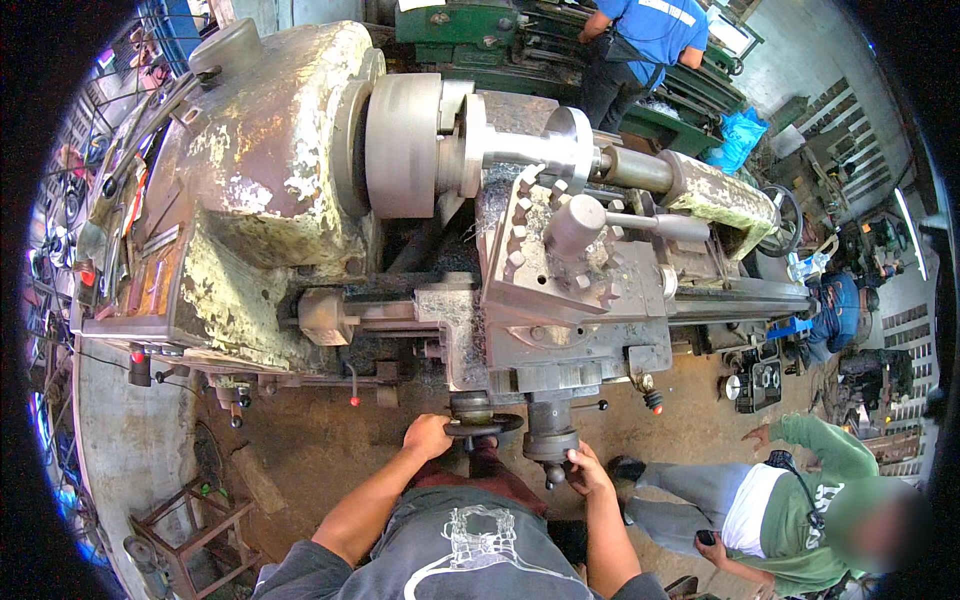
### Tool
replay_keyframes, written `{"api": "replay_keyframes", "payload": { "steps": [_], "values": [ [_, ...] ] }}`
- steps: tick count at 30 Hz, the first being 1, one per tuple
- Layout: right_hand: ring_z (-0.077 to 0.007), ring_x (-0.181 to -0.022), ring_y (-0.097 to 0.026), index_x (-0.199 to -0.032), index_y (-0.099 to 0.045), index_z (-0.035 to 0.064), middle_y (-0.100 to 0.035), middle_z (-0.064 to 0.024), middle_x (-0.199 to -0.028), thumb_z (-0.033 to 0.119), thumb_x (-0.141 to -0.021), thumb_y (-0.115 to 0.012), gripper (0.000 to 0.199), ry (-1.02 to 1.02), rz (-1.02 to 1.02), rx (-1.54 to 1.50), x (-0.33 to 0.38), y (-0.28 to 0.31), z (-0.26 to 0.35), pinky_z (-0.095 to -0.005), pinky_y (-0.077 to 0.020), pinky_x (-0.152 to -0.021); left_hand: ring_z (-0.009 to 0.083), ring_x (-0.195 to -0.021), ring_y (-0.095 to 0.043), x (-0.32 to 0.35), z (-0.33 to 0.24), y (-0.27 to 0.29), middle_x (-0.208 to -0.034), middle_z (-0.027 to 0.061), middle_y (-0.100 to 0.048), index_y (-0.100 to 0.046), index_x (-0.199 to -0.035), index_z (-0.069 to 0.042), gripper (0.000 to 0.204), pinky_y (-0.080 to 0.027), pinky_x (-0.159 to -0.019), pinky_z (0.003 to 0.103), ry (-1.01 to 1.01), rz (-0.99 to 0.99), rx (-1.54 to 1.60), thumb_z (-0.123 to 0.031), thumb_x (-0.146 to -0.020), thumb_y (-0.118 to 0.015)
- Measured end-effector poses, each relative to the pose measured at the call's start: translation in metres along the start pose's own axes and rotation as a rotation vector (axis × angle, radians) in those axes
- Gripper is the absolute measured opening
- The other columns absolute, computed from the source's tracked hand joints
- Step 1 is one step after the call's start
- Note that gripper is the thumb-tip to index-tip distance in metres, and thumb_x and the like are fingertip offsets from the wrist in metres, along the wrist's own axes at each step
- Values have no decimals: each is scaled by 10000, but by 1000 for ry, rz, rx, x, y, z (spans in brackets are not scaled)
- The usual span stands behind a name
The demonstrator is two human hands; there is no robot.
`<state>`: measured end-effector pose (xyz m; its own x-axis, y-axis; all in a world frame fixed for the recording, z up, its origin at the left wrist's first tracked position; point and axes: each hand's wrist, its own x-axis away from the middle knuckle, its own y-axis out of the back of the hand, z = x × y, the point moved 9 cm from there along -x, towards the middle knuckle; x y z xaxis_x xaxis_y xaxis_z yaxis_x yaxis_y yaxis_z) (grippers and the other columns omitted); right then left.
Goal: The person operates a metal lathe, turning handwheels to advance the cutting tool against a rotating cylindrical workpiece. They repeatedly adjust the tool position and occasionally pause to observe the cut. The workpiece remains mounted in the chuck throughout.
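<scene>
A large worn lathe stands before me. My left hand (428, 436) is closed round the left rim of a dark carriage handwheel (497, 426). To its right, my right hand (588, 470) grips the side of the round cross-slide handle (552, 446), its fingertips partly hidden. Above, a shiny metal flanged shaft (520, 148) is held between the chuck (403, 145) and the tailstock (715, 190). The tool post (560, 250), ringed with square-headed bolts, sits just in front of that shaft. Metal chips lie on the carriage.
A person in a green top (815, 490) is close at my right, holding a small dark object. Someone in a blue shirt (650, 40) works at a green machine behind the lathe. A metal stool frame (195, 535) stands lower left. A black crate (762, 380) sits on the floor.
</scene>
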<state>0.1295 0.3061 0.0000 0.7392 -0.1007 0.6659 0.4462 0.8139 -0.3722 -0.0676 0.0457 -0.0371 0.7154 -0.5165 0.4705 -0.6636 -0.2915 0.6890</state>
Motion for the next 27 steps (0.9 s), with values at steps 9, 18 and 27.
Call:
{"api": "replay_keyframes", "payload": {
  "steps": [9, 18, 27],
  "values": [
    [-244, -953, -670, -1234, -557, 10, -682, -115, -1083, 299, -742, -802, 620, 10, -37, -52, 2, -6, 9, -378, -543, -862, 393, -1021, -658, 1, 0, 1, -1051, 215, -696, -729, -1006, -51, 297, -529, -929, 474, 3, -29, -22, -180, -747, -662],
    [-230, -952, -658, -1236, -561, 9, -674, -101, -1083, 289, -743, -782, 609, 6, -23, -29, 7, -18, 21, -363, -540, -850, 388, -1032, -657, 2, -3, 1, -1077, 198, -698, -729, -1085, -91, 361, -527, -932, 472, -27, 26, -20, -173, -738, -676],
    [-245, -1000, -651, -1253, -569, 16, -670, -99, -1118, 328, -714, -788, 660, 16, -5, -20, 3, -19, 19, -382, -516, -906, 373, -1034, -663, -1, 3, -2, -1082, 195, -698, -723, -1086, -88, 366, -535, -925, 468, -16, -2, -26, -210, -743, -689]
  ]
}}
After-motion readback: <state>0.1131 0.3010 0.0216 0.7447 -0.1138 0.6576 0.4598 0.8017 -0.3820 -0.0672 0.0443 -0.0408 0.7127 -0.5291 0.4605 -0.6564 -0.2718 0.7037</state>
